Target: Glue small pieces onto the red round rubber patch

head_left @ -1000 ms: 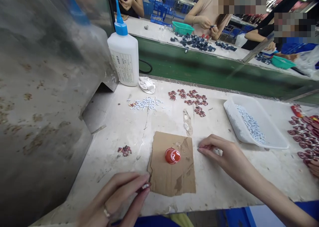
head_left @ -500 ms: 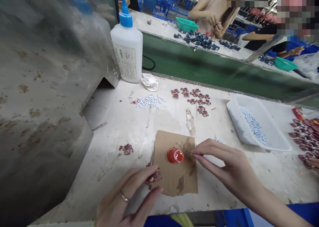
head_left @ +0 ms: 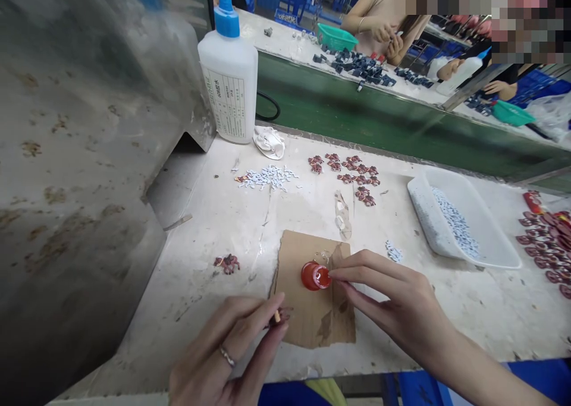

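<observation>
My left hand pinches a small dark red piece between thumb and forefinger at the near left edge of a brown cardboard scrap. My right hand reaches in from the right, its pinched fingertips touching a small red cap that sits on the cardboard; whether they hold something tiny I cannot tell. A little heap of white bits lies just beyond my right hand.
A white glue bottle with a blue nozzle stands at the back left beside a grey metal housing. Dark red pieces and white bits lie mid-table. A white tray is at right; co-workers sit beyond the green belt.
My right hand moved left from the bare table onto the cardboard, up to the red cap. My left hand shifted right and forward with the small piece to the cardboard's edge.
</observation>
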### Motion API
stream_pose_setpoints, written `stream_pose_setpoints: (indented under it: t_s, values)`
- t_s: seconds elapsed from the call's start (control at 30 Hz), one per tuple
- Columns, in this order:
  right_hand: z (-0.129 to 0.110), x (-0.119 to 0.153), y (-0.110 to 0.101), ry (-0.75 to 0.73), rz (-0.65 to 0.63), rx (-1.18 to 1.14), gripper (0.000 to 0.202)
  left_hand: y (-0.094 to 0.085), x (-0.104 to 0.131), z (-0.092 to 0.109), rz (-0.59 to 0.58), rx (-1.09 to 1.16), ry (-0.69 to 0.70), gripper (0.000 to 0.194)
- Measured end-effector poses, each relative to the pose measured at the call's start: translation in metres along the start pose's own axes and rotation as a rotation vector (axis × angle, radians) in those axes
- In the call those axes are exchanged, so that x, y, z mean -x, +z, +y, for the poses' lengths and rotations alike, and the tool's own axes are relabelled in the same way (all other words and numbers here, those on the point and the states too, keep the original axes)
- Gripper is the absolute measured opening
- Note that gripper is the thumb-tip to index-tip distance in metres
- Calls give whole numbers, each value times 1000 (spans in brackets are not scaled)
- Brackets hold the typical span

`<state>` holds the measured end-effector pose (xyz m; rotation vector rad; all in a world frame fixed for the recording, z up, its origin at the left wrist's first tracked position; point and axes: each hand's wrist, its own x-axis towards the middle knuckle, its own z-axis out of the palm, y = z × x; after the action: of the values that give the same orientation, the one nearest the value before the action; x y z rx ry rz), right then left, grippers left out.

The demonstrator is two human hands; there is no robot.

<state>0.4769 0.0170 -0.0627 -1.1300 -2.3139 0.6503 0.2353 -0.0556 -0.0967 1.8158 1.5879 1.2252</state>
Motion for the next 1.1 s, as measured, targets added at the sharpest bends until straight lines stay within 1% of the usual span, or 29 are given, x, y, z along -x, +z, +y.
stream_pose_setpoints:
  t_s: [0.1, 0.17, 0.23, 0.33, 0.47, 0.63, 0.9, 1.03, 1.1]
  values:
    - [0, 1, 1, -21, 14, 0, 24, 2, -2, -4, -7, 8, 71, 33]
    - [-1, 3, 2, -24, 51, -26, 25, 5, -2, -5, 1, 36, 106, 32]
    - [-5, 6, 3, -5, 105, -77, 28, 9, -2, -3, 6, 74, 103, 29]
    - [-15, 8, 5, 44, 165, -213, 31, 15, -1, 3, 3, 122, 69, 22]
    - [-29, 7, 10, 88, 156, -398, 29, 20, 0, 8, -20, 201, 46, 20]
    - [-37, 2, 16, 92, 142, -506, 23, 21, 1, 4, -81, 241, 99, 30]
    - [-34, 5, 22, 90, 118, -521, 20, 23, 0, 2, -71, 249, 98, 29]
    - [-35, 8, 24, 8, 141, -437, 21, 23, 1, 5, -39, 206, 80, 31]
    - [-36, 11, 22, -50, 123, -345, 22, 22, 2, 6, -9, 171, 72, 26]
